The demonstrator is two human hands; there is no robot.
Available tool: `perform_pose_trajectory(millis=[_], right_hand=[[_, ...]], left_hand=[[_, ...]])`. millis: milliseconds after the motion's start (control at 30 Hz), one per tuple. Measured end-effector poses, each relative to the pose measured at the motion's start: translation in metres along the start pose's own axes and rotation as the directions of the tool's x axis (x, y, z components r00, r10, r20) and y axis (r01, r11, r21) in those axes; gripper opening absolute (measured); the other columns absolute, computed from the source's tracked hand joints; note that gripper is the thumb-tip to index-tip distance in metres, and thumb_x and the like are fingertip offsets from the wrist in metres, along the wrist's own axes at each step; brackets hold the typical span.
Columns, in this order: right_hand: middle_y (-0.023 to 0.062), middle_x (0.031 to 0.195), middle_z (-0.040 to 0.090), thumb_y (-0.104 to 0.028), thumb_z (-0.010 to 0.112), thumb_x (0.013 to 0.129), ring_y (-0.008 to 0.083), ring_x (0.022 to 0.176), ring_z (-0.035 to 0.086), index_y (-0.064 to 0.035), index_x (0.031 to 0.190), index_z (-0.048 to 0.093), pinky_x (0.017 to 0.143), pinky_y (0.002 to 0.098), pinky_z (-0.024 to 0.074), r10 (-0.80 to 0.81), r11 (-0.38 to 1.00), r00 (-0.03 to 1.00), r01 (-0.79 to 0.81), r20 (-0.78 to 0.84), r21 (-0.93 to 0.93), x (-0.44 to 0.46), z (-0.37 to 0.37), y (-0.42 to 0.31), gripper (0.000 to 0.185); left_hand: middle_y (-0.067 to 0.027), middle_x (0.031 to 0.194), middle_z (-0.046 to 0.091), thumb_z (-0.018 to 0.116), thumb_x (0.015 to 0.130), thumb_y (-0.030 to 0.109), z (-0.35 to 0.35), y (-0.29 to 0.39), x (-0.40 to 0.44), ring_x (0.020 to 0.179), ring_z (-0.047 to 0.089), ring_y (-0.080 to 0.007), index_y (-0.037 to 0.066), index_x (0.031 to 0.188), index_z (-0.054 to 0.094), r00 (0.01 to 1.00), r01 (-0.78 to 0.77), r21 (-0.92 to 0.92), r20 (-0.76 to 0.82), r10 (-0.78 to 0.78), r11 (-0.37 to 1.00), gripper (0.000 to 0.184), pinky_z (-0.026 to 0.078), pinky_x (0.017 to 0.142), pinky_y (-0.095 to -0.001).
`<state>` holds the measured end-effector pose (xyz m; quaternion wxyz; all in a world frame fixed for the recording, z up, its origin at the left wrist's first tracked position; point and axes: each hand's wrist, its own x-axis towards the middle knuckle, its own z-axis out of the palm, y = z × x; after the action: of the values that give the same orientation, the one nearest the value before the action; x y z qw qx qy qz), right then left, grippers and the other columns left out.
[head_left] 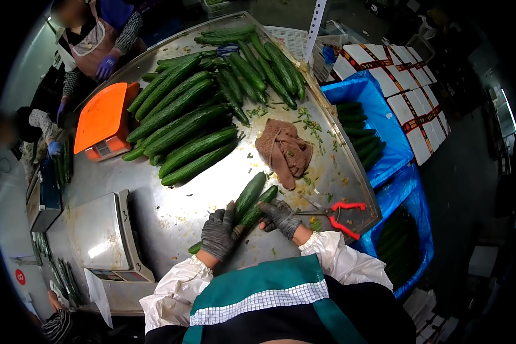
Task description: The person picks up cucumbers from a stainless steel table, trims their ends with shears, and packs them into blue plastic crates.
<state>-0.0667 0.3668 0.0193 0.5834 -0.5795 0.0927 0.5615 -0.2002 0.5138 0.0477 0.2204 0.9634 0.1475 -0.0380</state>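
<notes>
Two dark green cucumbers lie side by side in front of me on the metal table (166,218). My left hand (219,234), in a grey glove, is closed round the lower part of the longer cucumber (250,194); a green tip pokes out beyond its wrist side. In a matching glove, my right hand (280,217) grips the shorter cucumber (260,210) from the right, fingers bent against it. The undersides of both cucumbers are hidden. Right of my right hand lie red-handled scissors (337,219), blades apart. A crumpled brown cloth (284,150) sits just beyond the cucumbers.
A big pile of cucumbers (180,109) covers the far side. An orange scale (102,120) and a flat metal scale (97,232) stand at left. Blue-lined crates (393,137) with cucumbers and white boxes (415,114) are at right. A co-worker (100,40) stands across the table.
</notes>
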Motion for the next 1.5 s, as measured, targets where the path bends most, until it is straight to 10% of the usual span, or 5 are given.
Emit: perform_pose_trajectory(millis=[367,867,1067,1300,1500], right_hand=[[0.0103,0.063,0.056,-0.032,0.061,0.079,0.0150,0.044,0.055,-0.0008,0.088,0.052,0.039,0.0260,0.0424,-0.031,0.990,0.998,0.038,0.052,-0.133,0.005,-0.002,-0.016,0.034],[0.0080,0.073,0.061,-0.034,0.060,0.079,0.0128,0.052,0.058,-0.0027,0.096,0.056,0.044,0.0244,0.0458,-0.032,0.960,0.999,0.041,0.036,-0.278,0.002,-0.028,-0.086,0.035],[0.0076,0.060,0.059,-0.039,0.052,0.081,0.0111,0.046,0.054,-0.0031,0.089,0.060,0.046,0.0261,0.0424,-0.245,0.875,0.968,0.248,0.060,-0.417,0.012,-0.048,-0.112,0.037],[0.0101,0.075,0.059,-0.029,0.064,0.075,0.0185,0.070,0.059,-0.0034,0.107,0.053,0.063,0.0317,0.0464,-0.519,0.440,0.846,0.389,0.125,-0.809,0.002,-0.018,-0.080,0.042],[0.0087,0.086,0.059,-0.021,0.065,0.075,0.0163,0.069,0.057,-0.0054,0.114,0.050,0.064,0.0295,0.0467,-0.560,0.519,0.784,0.585,0.270,-0.623,-0.003,-0.020,-0.053,0.045]], left_hand=[[-0.0177,0.094,0.053,0.051,0.079,0.019,-0.007,0.003,0.009,0.082,0.053,-0.0351,0.008,0.124,0.040,0.990,0.124,-0.042,0.069,-0.121,0.991,0.047,0.045,0.068,-0.0414],[-0.0085,0.086,0.057,0.044,0.088,0.016,-0.032,-0.034,0.006,0.079,0.051,-0.0153,0.003,0.119,0.044,0.949,0.222,-0.742,0.015,-0.316,0.632,0.034,0.041,0.074,-0.0277],[-0.0069,0.099,0.053,0.072,0.068,0.026,-0.042,-0.048,-0.003,0.087,0.050,-0.0149,0.002,0.124,0.038,0.909,0.350,-0.894,0.252,-0.331,0.280,0.069,0.041,0.078,-0.0266],[-0.0100,0.084,0.058,0.063,0.074,0.041,-0.072,-0.047,-0.002,0.067,0.057,-0.0166,0.002,0.120,0.037,0.933,0.233,-0.971,0.208,-0.294,0.053,0.065,0.047,0.061,-0.0262],[-0.0132,0.094,0.056,0.050,0.085,0.039,-0.075,-0.064,-0.002,0.074,0.057,-0.0199,0.004,0.116,0.039,0.988,0.025,-0.940,0.074,-0.132,-0.340,0.048,0.049,0.063,-0.0298]])
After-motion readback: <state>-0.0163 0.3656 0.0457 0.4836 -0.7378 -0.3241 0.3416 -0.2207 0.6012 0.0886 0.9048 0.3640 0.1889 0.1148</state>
